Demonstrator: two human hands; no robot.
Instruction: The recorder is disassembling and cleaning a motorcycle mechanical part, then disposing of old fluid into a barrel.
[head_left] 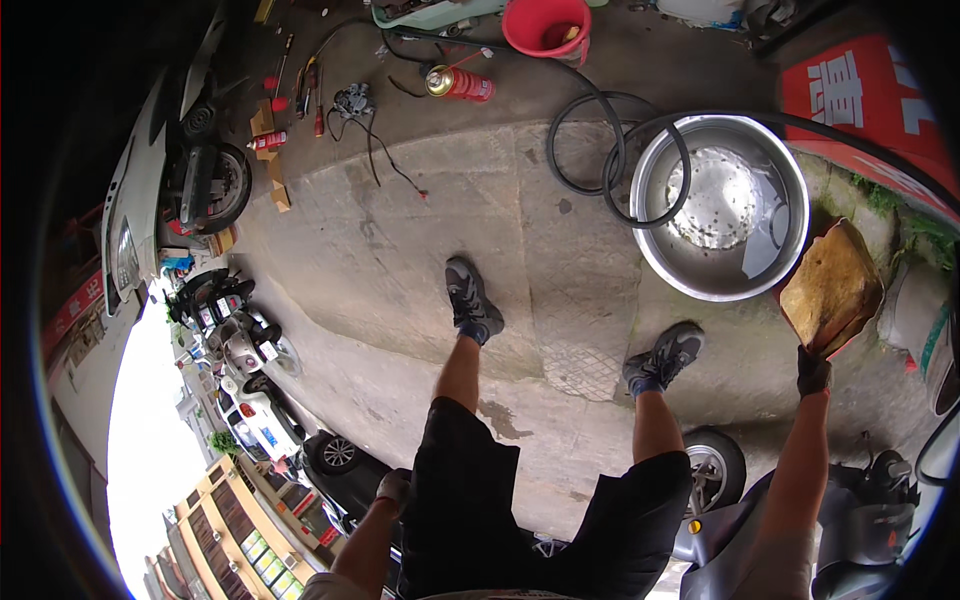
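Observation:
My right hand [814, 372], in a dark glove, is closed on the near corner of a flat, tan, roughly square piece [832, 287] with thin reddish edges. I cannot make out its exact kind. It is held out to the right, by the near right side of a wide metal basin [650, 262]. Shallow water and small dark specks show in the basin. Beside my left thigh hangs my left hand [395, 487], seen small, with its fingers not clear. A black hose [616, 150] lies in loops on the ground, and one loop hangs over the basin's left rim.
Ahead are a red bucket [528, 22], a red spray can [462, 84], a small metal part with wires [354, 100] and several tools [316, 92]. A scooter [740, 535] stands close at my right; a motorcycle wheel [232, 188] is at left. A red sign [850, 95] borders the far right.

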